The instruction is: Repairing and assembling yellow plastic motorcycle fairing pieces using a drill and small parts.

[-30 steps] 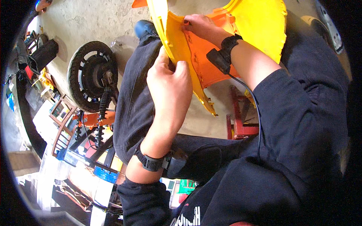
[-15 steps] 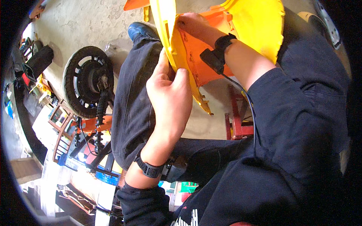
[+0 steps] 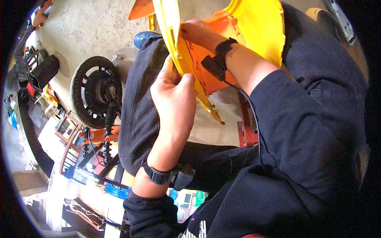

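Observation:
A curved plastic body panel (image 3: 260, 29), yellow with an orange inner side, stands between my knees. My left hand (image 3: 174, 101) is closed on its narrow yellow edge, thumb on the near side and fingers reaching behind. Inside the curve, my right hand (image 3: 198, 32) is closed against the back of that same yellow strip. Its fingertips are hidden there, so whatever they pinch does not show. Each wrist wears a black strap with a small black box; a cable runs from the right one.
A wheel (image 3: 96, 92) with a black tyre and shock absorbers stands left of my leg. Beneath the panel is a red metal frame (image 3: 247, 133). An orange piece (image 3: 141, 10) lies on the concrete floor beyond. Wooden chairs (image 3: 67, 137) are at the far left.
The panel and both hands sit slightly further left in the view, which has shifted a little. My right hand is slightly lower, still against the strip; my left keeps its hold.

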Demonstrator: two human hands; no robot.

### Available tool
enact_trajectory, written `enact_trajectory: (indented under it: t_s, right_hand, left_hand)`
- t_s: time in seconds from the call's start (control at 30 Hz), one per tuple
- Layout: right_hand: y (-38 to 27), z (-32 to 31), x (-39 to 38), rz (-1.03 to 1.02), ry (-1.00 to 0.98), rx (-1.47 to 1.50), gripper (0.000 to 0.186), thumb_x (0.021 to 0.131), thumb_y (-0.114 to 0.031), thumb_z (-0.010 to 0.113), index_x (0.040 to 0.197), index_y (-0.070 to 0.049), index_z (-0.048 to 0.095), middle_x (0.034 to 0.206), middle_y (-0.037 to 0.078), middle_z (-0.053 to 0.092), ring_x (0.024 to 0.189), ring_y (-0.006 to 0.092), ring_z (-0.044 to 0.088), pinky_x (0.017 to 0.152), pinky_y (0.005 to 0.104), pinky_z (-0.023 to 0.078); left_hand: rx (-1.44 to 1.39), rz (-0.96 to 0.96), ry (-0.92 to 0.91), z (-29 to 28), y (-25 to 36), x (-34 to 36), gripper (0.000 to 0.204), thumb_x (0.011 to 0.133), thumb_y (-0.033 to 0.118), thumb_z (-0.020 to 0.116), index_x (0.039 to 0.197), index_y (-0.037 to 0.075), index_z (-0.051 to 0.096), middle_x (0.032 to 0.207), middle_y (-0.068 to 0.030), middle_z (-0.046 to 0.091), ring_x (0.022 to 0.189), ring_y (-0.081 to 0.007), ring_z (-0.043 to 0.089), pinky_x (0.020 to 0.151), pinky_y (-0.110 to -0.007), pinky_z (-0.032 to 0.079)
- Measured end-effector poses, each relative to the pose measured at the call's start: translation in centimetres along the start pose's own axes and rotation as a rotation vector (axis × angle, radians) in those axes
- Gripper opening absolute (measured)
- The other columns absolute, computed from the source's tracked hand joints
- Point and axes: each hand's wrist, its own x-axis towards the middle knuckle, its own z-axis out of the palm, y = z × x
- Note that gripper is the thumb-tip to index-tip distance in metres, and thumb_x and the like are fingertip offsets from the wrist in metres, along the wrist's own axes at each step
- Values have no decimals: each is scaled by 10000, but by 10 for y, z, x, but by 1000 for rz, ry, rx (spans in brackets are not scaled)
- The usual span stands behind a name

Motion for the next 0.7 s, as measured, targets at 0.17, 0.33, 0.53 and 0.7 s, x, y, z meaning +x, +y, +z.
enact_trajectory:
  t_s: [0.17, 0.33, 0.53, 0.7]
  right_hand:
    - [9, -3, 7, 20, -21, -110, 307, 896, -393, 544, 992, -155, 711, 915, 139, 706, 894, 376, 674, 787, 490, 541]
    - [-3, -19, 6, -42, -41, -28, 258, 825, -336, 598, 920, -131, 721, 890, 141, 706, 861, 364, 677, 749, 473, 540]
    - [31, -33, 24, -156, -272, 199, 192, 773, -212, 641, 912, -107, 722, 830, 162, 686, 763, 362, 660, 648, 449, 501]
    - [13, -39, 29, -252, -247, 17, 202, 772, -164, 610, 897, -41, 710, 810, 174, 686, 719, 326, 639, 642, 441, 495]
  left_hand:
    - [57, -18, -37, 7, 1, 2, 511, 843, -112, 489, 1348, -50, 530, 1132, -59, 670, 952, -85, 634, 825, -233, 507]
    - [-1, -41, -26, 3, 3, 0, 518, 847, -113, 490, 1361, -58, 514, 1159, -67, 664, 978, -93, 633, 835, -236, 506]
    - [-21, -70, -59, 7, 7, 2, 510, 853, -119, 492, 1360, -71, 505, 1205, -84, 652, 1060, -116, 623, 906, -253, 489]
    - [19, -80, -25, 2, 11, 2, 503, 865, -109, 516, 1366, -88, 492, 1235, -114, 649, 1075, -134, 626, 927, -259, 480]
